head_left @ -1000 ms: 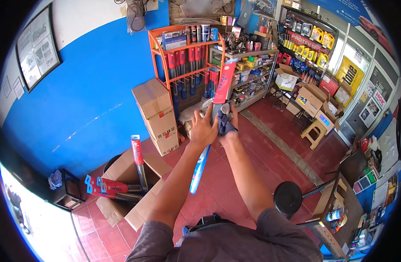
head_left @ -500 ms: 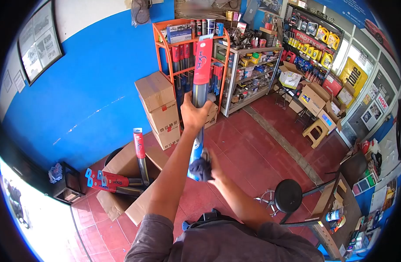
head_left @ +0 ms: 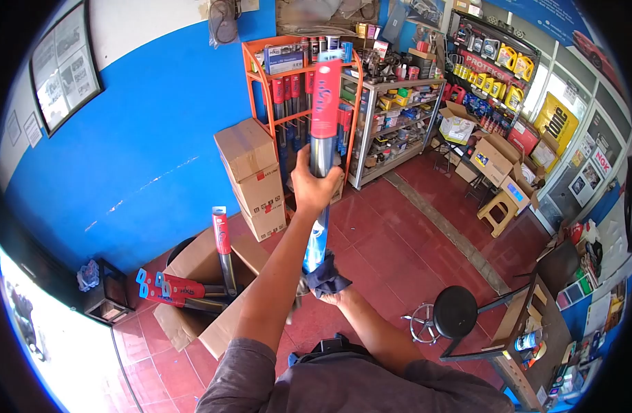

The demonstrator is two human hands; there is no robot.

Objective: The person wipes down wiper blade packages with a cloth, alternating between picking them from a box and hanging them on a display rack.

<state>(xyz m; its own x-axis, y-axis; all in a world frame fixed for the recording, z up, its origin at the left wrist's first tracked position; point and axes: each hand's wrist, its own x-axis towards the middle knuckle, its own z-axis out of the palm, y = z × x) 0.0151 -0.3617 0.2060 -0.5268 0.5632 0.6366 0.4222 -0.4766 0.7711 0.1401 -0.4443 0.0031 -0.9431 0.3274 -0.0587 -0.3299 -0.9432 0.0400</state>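
My left hand (head_left: 317, 182) is wrapped round a long packaged metal tube (head_left: 321, 155), held upright with its red label (head_left: 325, 100) at the top and a blue printed part lower down. My right hand (head_left: 335, 294) is at the tube's bottom end, closed on a dark cloth (head_left: 327, 277) that bears against the lower part. Some of its fingers are hidden by the cloth. More red-labelled tubes (head_left: 181, 289) lean out of an open cardboard box (head_left: 175, 323) at the lower left, one of them (head_left: 223, 241) standing more upright.
Ahead stands an orange rack (head_left: 254, 82) with similar tubes, beside stacked cartons (head_left: 247, 155) and a glass cabinet (head_left: 391, 113) of small parts. A black round stool (head_left: 455, 311) and a wooden desk (head_left: 556, 330) are at the right. Open boxes (head_left: 495, 158) and a beige stool (head_left: 496, 212) stand farther off.
My right hand and the cloth have slid down to the tube's lower end, and the cloth looks more spread out. The tube has shifted slightly right, with my left hand still round it.
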